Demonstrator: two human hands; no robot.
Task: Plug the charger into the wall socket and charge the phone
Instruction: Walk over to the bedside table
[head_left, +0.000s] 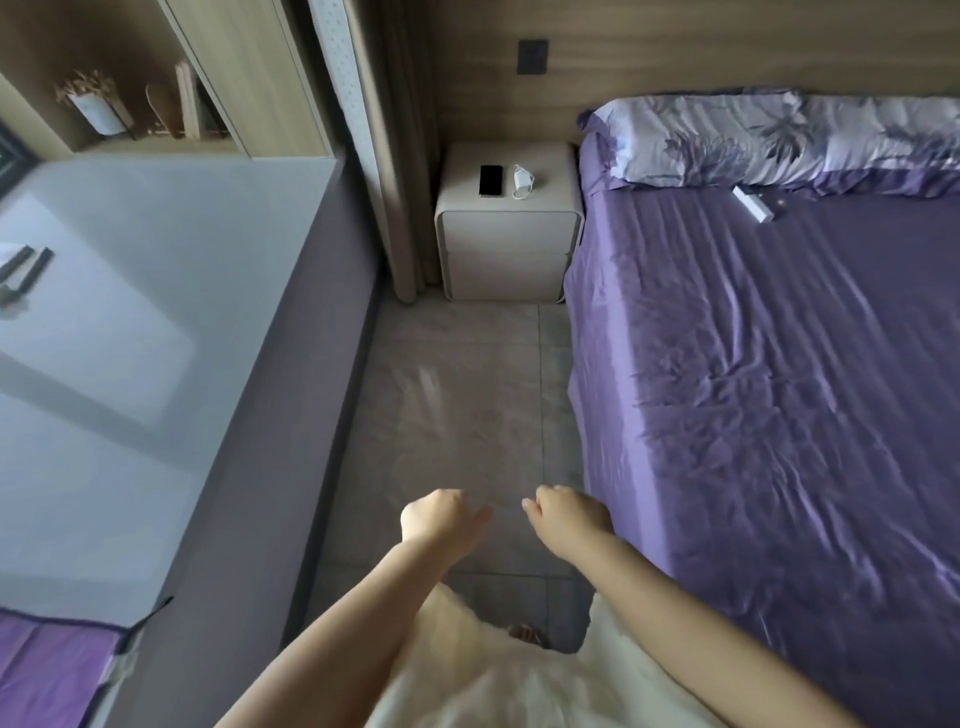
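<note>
1. Left hand (441, 517): extended forward above the tiled floor (467, 395), back of the hand up, fingers curled loosely inward into a soft fist. It holds nothing.
2. Right hand (569, 514): extended forward just beside the left hand, apart from it, fingers likewise curled inward with the thumb pointing toward the left hand. It holds nothing. It sits next to the near corner of the bed (753, 415).
3. Phone (491, 181): well ahead of both hands, at the far end of the floor strip. It lies flat, dark screen up, on top of the white nightstand (506, 249), slightly to the left-hand side of the gap between the hands.
4. Charger (522, 179): a white plug block with its white cable bunched around it, lying on the same nightstand top just beside the phone, on the side nearer the bed. It is well ahead of both hands and roughly in line with the gap between them. It does not touch the phone.
5. Wall socket (532, 56): a dark rectangular plate on the wood-panelled wall, beyond and above the nightstand, farther from the hands than the phone and charger. Nothing is plugged into it.
6. Bed: to the right of the right hand, covered with a purple sheet; a floral pillow (779, 140) lies at its far end. A small white oblong object (752, 204) lies on the sheet near the pillow; its identity cannot be determined.
7. Pale platform surface (130, 338): to the left of the left hand, running forward alongside the floor strip.
</note>
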